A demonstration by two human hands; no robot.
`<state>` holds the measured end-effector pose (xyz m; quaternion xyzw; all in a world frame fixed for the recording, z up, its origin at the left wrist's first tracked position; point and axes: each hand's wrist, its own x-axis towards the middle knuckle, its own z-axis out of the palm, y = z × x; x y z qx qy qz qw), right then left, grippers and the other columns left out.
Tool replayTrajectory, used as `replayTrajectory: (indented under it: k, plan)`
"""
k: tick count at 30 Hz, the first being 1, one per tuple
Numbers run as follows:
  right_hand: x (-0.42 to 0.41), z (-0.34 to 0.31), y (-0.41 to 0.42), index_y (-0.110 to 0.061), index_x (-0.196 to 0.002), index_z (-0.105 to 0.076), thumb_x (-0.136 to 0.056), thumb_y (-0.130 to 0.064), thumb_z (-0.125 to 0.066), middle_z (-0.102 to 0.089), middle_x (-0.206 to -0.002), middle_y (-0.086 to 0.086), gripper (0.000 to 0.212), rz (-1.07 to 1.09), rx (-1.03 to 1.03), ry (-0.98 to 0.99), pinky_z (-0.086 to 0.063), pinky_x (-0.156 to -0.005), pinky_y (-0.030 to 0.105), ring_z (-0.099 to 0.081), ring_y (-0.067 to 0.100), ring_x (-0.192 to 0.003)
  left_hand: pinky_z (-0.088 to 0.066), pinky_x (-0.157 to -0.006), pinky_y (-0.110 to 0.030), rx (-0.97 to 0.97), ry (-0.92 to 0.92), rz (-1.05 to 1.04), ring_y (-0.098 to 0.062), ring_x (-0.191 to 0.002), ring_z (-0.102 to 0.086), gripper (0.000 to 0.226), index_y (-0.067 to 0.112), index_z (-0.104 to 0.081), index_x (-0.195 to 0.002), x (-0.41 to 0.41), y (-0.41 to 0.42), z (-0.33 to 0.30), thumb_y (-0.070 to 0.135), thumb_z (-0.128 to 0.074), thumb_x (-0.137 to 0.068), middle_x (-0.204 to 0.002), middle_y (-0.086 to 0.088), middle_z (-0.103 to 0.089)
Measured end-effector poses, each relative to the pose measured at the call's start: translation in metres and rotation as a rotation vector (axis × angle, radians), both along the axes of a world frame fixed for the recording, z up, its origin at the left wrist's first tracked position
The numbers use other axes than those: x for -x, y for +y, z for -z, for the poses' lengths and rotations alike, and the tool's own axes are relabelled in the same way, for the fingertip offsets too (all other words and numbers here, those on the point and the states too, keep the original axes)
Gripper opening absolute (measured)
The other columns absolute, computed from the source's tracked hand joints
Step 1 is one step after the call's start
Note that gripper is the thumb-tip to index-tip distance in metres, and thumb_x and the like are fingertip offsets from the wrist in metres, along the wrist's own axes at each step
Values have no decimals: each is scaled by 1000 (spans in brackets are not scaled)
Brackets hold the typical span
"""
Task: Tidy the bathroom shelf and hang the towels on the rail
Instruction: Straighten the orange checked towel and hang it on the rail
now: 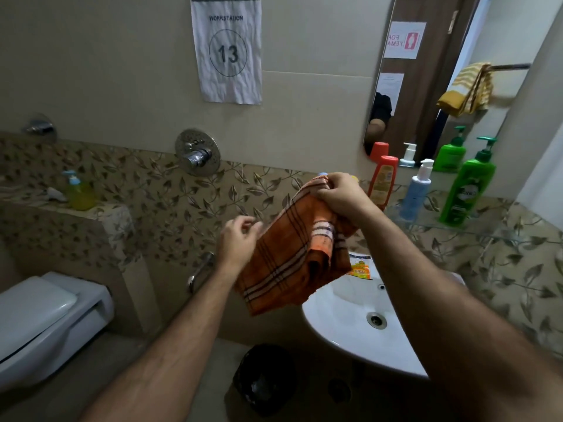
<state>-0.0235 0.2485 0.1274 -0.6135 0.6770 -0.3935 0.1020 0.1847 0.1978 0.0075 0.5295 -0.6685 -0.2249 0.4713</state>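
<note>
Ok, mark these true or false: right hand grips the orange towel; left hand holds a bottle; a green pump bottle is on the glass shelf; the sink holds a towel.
1. The right hand grips the orange towel: true.
2. The left hand holds a bottle: false, it holds no bottle, fingers loose beside the towel.
3. A green pump bottle stands on the glass shelf: true.
4. The sink holds a towel: false, none lies in the part in view.

three bottles (417, 190) crowd the glass shelf (487, 229) beside the mirror (426, 86).
</note>
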Motion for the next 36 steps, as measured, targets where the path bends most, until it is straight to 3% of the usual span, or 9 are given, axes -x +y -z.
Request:
replayTrajectory:
  k: [4,7,11,15,18,20,23,27,36]
  plan:
    - [-15,12,-19,-5,-91,-63,-84,-18,-70,-60,-75,8,16,86,-133,-375,-50,-60,28,-58,16,-62,-56,-79,-31,-100,369,462,-11,-91,-70,85,21,-67,-107,34,40,-23,91,-44,-65,-102,0,-72]
    - [-15,8,-26,1,-91,-61,-83,-3,-70,-58,-73,11,13,107,-92,-749,-51,-46,20,-61,14,-52,-52,-94,-31,-84,483,658,-16,-114,-64,105,8,-60,-125,40,53,-21,92,-42,-64,-121,-9,-67]
    - [-8,-4,-26,-4,-79,-57,-83,3,-64,-49,-63,9,10,125,-75,-963,-46,-40,21,-55,14,-39,-48,-78,-10,-46,279,504,3,-99,-63,97,12,-62,-115,47,65,-22,82,-71,-48,-114,0,-69]
    - [-13,-9,-21,-4,-82,-54,-88,-2,-64,-48,-62,8,11,110,-51,-1025,-38,-33,16,-50,9,-30,-42,-54,-7,87,332,184,10,-63,-59,20,19,-68,-90,65,68,-36,37,-72,-85,-69,16,-64]
    - [-17,-7,-10,-3,-92,-61,-90,-23,-70,-62,-78,12,22,-56,-13,-1112,-58,-57,28,-64,19,-64,-30,-44,-16,36,458,78,2,-39,-44,43,20,-53,-55,69,53,-47,37,-62,-93,-42,14,-48]
    - [-21,3,1,-4,-103,-62,-86,-37,-72,-65,-94,12,39,-246,20,-1010,-55,-82,33,-64,21,-85,-35,-51,-23,-39,541,38,-5,-44,-47,44,15,-56,-55,65,40,-54,35,-61,-94,-49,11,-53]
    - [-35,26,11,-13,-103,-67,-75,-29,-83,-72,-94,-3,36,-262,80,-605,-56,-76,23,-69,9,-84,-42,-58,-29,-94,595,21,-15,-54,-54,38,8,-67,-66,55,24,-50,33,-59,-95,-60,1,-60]
    - [-39,52,-2,-20,-85,-77,-82,-23,-68,-76,-81,-3,10,24,124,-361,-60,-77,43,-71,17,-80,-32,-50,-29,-144,491,39,-15,-46,-42,44,12,-59,-62,37,15,-36,41,-57,-94,-49,4,-46]
    - [-11,44,4,-17,-98,-72,-87,-16,-72,-74,-95,6,11,42,-19,-598,-62,-75,44,-72,20,-88,-37,-66,-31,-298,306,-283,-30,-77,-58,40,5,-54,-70,-8,-2,-19,33,-52,-98,-74,-12,-61]
